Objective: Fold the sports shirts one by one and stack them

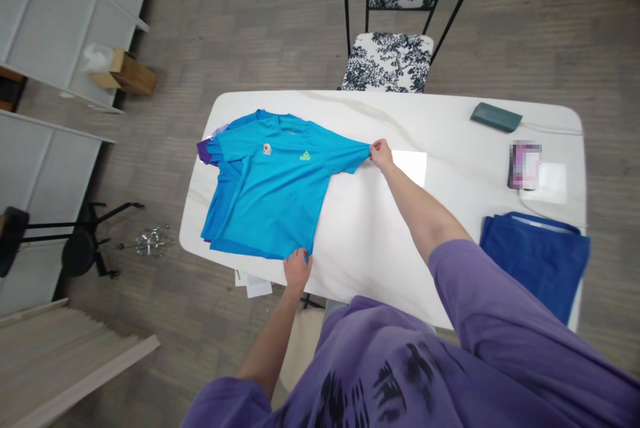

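A bright blue T-shirt [273, 191] with a small badge and a green logo lies spread flat on the left part of the white table [380, 241]. It rests on other shirts, blue and purple, whose edges show at its left side. My left hand [297, 268] pinches the shirt's hem corner at the table's near edge. My right hand [381, 153] grips the end of the right sleeve and holds it stretched out to the right.
A folded dark blue cloth [537, 258] lies at the table's right near corner. A phone [525, 165] and a dark green case [496, 117] sit at the far right. A patterned chair [387, 58] stands behind the table. White papers [253, 283] lie on the floor beneath.
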A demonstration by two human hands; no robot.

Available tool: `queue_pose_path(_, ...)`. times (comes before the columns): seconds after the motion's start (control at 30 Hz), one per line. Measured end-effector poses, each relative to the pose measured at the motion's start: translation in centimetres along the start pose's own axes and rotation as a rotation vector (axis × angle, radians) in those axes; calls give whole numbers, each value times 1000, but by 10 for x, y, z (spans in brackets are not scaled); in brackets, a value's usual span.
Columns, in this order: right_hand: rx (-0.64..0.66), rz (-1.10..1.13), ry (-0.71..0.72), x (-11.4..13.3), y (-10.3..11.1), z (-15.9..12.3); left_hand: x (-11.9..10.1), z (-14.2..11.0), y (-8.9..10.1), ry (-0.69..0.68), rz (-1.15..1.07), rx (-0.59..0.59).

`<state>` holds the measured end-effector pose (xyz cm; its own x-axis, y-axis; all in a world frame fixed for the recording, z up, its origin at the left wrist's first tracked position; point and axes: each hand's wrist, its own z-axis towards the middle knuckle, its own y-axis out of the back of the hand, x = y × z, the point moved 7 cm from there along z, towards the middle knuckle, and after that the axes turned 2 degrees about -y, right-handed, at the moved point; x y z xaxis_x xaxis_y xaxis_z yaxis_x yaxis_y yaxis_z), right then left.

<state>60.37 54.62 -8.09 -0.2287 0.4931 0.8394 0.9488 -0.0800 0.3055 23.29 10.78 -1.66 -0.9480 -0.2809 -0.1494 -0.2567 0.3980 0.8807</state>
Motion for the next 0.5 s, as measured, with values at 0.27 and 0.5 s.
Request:
queue_pose_path(0.27, -8, -26, -30, -15, -2, 9, 10, -26, 20, -51, -59, -10)
queue_pose_path(0.5, 3, -10, -49, -21, -2, 8, 7, -35, 34, -72, -89, 21)
